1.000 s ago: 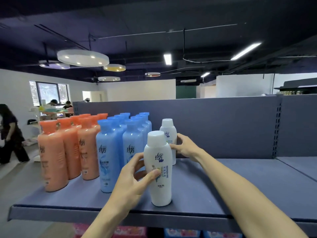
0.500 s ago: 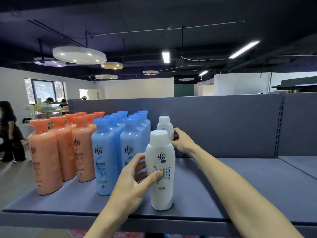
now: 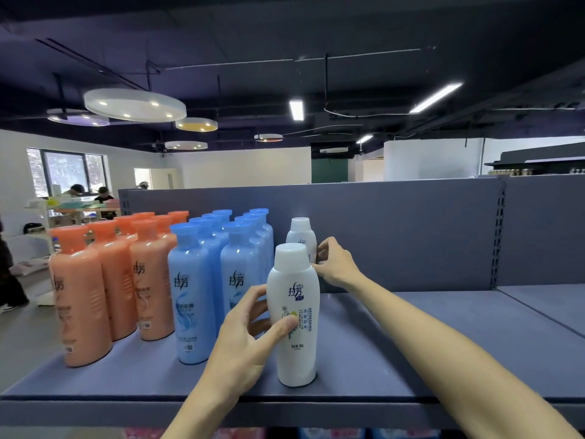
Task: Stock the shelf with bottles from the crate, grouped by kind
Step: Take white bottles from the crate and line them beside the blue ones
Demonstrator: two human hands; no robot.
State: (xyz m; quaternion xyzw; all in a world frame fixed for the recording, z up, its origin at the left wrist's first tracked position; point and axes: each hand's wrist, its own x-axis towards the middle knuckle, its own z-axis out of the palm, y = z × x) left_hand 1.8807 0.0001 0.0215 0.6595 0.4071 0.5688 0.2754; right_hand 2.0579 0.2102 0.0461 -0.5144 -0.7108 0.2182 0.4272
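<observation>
A white bottle (image 3: 296, 315) stands upright near the front of the grey-blue shelf (image 3: 364, 353). My left hand (image 3: 250, 343) holds its left side, thumb across the label. A second white bottle (image 3: 301, 237) stands further back by the rear panel, and my right hand (image 3: 335, 263) pinches its right side with fingertips. Left of both stand rows of blue bottles (image 3: 193, 293) and, further left, rows of orange bottles (image 3: 80, 296). The crate is out of sight.
The shelf's right part (image 3: 474, 327) is bare, with a slotted upright (image 3: 498, 236) and a further shelf section (image 3: 557, 305) beyond it. People sit at a table (image 3: 79, 204) at the far left, and part of another person (image 3: 9, 280) shows at the left edge.
My right hand has pushed the rear white bottle further back toward the panel. The front bottle stays in my left hand, and the view has shifted slightly.
</observation>
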